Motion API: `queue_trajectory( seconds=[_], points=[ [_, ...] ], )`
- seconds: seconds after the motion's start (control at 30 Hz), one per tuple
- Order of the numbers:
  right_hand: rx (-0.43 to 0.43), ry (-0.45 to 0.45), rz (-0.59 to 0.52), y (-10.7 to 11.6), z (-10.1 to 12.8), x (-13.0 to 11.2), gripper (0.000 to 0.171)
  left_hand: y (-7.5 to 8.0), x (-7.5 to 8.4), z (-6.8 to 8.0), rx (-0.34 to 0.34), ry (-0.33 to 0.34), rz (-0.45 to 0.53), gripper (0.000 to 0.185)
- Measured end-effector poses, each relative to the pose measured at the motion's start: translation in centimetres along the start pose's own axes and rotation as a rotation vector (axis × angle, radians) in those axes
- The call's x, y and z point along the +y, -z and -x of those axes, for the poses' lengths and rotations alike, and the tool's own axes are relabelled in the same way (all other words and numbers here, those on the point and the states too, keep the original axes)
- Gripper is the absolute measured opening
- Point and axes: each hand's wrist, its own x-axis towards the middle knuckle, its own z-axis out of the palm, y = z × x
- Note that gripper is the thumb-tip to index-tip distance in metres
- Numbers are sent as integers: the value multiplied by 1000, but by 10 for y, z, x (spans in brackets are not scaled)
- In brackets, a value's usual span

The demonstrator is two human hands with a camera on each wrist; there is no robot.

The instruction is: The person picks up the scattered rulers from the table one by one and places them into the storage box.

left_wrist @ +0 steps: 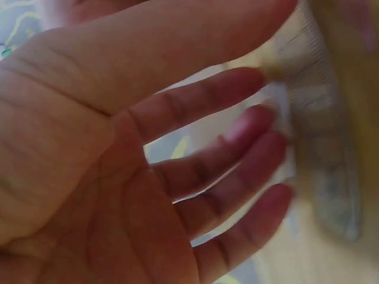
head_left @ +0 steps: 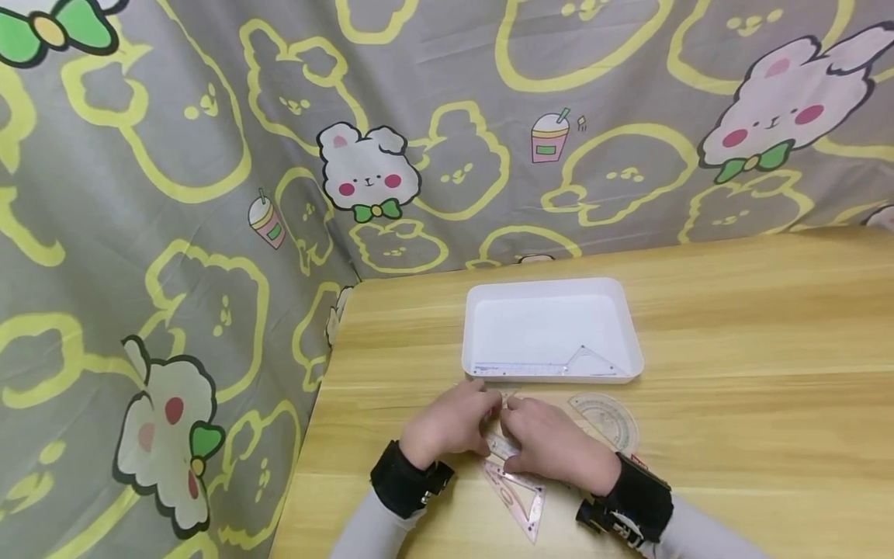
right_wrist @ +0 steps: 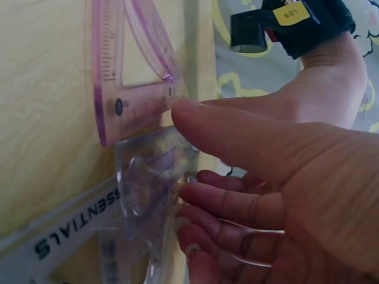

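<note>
Both hands meet over a clear ruler (head_left: pixel 504 446) near the front of the wooden table (head_left: pixel 733 326). The right hand (head_left: pixel 552 446) pinches its edge, thumb above and curled fingers (right_wrist: pixel 225 204) below, as the right wrist view shows. The left hand (head_left: pixel 450 427) lies palm down beside it; the left wrist view shows its fingers (left_wrist: pixel 237 171) nearly straight and spread, their tips at the blurred ruler, gripping nothing.

Only the head view shows both wrists in black straps (head_left: pixel 401 477) and grey sleeves. A pink set square (head_left: pixel 520 493) lies under the ruler's near end, pointing toward the person; the right wrist view shows the two overlapping. A clear protractor (head_left: pixel 608 419) lies just right of the right hand. Behind the hands stands a white tray (head_left: pixel 552 289) with another ruler (head_left: pixel 517 368) and a small set square (head_left: pixel 594 361) along its front wall. A grey cartoon-print cloth (head_left: pixel 174 194) hangs behind and to the left.
</note>
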Motion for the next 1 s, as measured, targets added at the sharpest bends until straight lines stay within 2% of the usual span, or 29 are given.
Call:
queue_trajectory(
  seconds=[0.17, 0.37, 0.53, 0.63, 0.83, 1.0],
  points=[
    [1, 7, -2, -2, 1, 2, 33, -6, 0, -7, -14, -20, -16, 36],
    [-21, -4, -38, -1, 2, 4, 30, -7, -2, -12, -80, -41, 73, 30],
    [-24, 29, -79, 0, 3, 5, 27, -5, -5, -10, -126, -54, 163, 28],
    [-52, 28, -135, 2, 3, 7, 27, -2, -9, -8, -114, -87, 187, 25],
    [-111, 25, -238, 13, 3, 10, 24, 11, -19, 3, -38, -146, 206, 22],
    [-128, 28, -278, 30, 4, 13, 23, 21, -23, 11, -14, -162, 307, 17]
  ],
)
